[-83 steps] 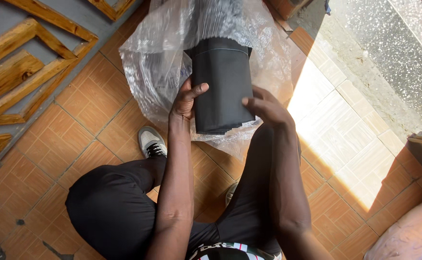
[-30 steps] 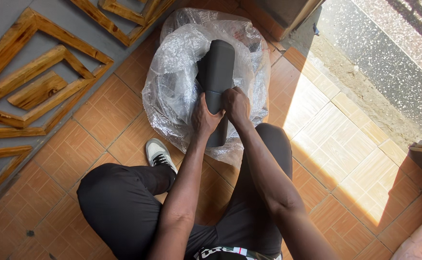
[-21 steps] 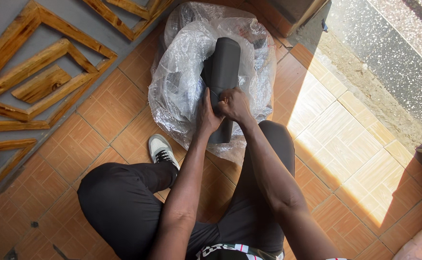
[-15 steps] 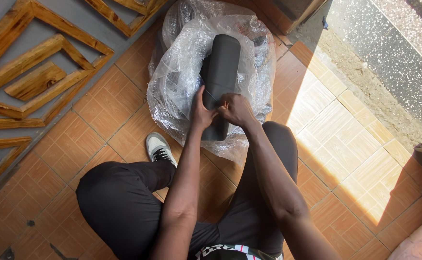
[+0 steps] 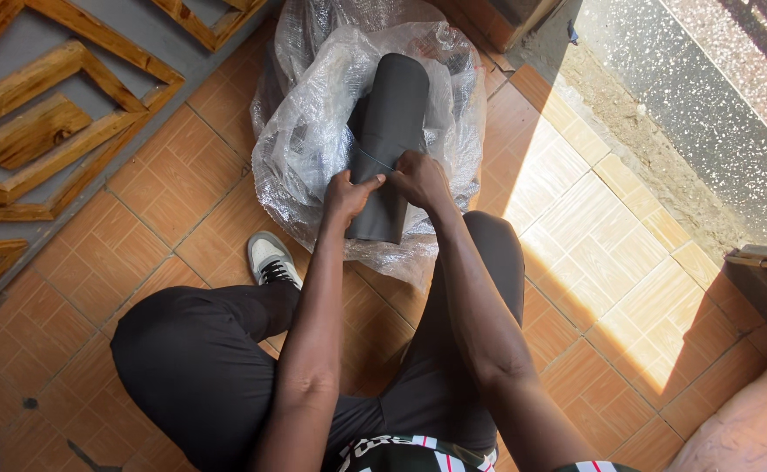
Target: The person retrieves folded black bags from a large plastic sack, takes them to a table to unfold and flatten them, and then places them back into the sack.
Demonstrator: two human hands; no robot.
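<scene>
Black rolled sheet (image 5: 390,140) lies on the bubble-wrap bag (image 5: 313,131), left hand (image 5: 351,194) and right hand (image 5: 418,179) pinching its thin thread (image 5: 373,157); a slackened grip could let it unroll.

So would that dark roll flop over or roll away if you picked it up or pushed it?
The dark roll looks tightly wound and keeps its tube shape between the left hand and right hand, so probably fairly stiff. Being round, it could roll on the tiles, though the plastic wrap might cradle it.
</scene>
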